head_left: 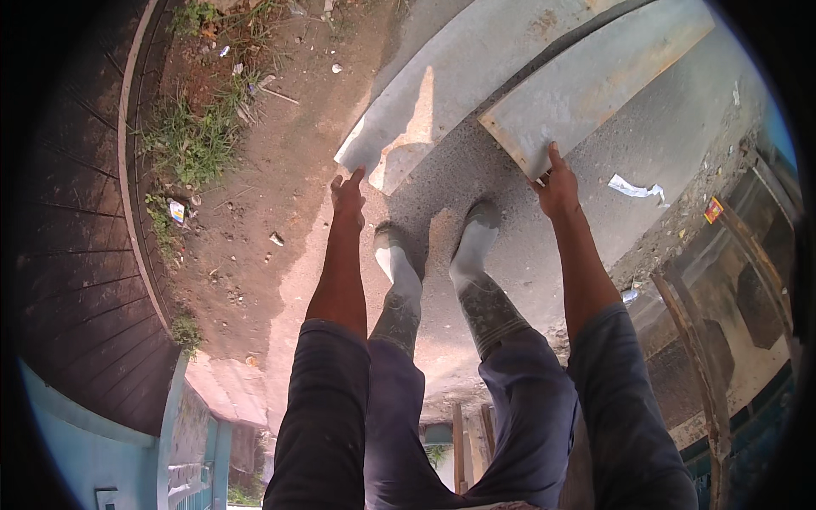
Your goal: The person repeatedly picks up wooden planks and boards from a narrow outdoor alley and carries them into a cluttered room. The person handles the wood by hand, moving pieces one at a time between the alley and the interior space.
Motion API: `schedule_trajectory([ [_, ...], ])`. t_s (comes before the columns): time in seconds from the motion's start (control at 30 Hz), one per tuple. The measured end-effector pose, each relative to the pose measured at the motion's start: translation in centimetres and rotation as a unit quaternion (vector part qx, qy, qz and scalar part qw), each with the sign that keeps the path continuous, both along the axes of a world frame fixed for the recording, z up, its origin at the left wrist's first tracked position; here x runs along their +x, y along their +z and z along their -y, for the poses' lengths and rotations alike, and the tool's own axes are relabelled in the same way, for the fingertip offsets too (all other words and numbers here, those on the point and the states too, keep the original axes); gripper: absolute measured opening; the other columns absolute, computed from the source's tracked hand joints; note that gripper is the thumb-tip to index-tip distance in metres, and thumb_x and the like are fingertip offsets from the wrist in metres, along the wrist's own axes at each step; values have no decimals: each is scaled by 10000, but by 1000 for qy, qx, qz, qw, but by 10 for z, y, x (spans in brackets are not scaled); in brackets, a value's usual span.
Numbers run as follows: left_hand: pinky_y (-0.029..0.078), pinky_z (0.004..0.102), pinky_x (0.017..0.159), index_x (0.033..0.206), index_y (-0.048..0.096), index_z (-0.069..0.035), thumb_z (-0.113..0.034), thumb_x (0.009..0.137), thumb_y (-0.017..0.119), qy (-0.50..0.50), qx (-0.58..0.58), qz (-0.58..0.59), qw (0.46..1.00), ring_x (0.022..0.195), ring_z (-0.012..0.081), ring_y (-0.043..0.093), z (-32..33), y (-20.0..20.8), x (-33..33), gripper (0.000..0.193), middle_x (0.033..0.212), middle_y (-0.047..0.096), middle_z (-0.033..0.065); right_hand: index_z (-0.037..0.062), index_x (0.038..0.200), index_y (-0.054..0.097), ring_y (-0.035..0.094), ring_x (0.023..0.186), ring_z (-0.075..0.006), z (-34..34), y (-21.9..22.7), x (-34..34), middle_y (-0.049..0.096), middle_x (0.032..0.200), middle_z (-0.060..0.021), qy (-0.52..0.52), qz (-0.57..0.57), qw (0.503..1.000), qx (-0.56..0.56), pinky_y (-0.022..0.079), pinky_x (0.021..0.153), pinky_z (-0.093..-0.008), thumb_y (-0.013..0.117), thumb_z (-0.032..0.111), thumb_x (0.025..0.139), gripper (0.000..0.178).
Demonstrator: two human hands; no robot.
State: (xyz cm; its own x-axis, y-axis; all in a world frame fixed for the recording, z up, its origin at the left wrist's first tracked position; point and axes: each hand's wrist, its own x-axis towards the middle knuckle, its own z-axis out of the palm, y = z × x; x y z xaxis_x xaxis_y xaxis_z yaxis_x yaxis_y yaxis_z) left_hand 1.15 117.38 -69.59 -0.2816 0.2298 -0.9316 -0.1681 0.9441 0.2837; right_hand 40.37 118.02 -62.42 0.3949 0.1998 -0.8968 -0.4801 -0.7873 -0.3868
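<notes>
Two long, flat grey boards lie ahead of me, running away side by side toward the upper right. My right hand (pixel 557 187) grips the near end of the right board (pixel 595 93), thumb on top and the other fingers at its lower edge. My left hand (pixel 347 200) is at the near end of the left board (pixel 476 76), its fingers partly bent and apart. A fingertip overlaps that board's edge; whether it touches cannot be made out. A patch of sunlight falls on the left board's near end.
My feet in pale, dusty boots (pixel 476 238) stand on rough pavement just before the boards. Dirt with grass (pixel 195 140) and litter lies left, beside a dark ribbed surface (pixel 85 255). A torn white strip (pixel 636 187) and wooden poles (pixel 697 365) are on the right.
</notes>
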Motion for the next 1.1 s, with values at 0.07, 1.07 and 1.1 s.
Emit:
schedule_trajectory([
  [0.07,217,574,1139,1523,183,-30,-465,813,753,44,24,30,998,1438,367,244,-4,-16,0,1009,1555,226,224,59,1375,430,518,1127,-240,4,-5,0,525,1268,-107,-4,-1,1000,-7,453,886,-392,553,501,970,612],
  [1.07,582,318,744,1320,515,-42,-182,920,684,-141,193,223,945,932,163,655,24,505,133,456,1119,645,78,-4,1292,488,620,1068,-223,59,587,-44,627,1169,-116,-151,-78,952,256,495,955,-376,615,115,900,429],
  [1.1,584,319,741,1331,509,-45,-191,924,680,-179,196,222,938,928,162,658,37,515,124,465,1111,649,77,-7,1287,491,622,1064,-222,77,604,-53,626,1171,-120,-155,-86,952,249,499,949,-373,616,115,898,426],
])
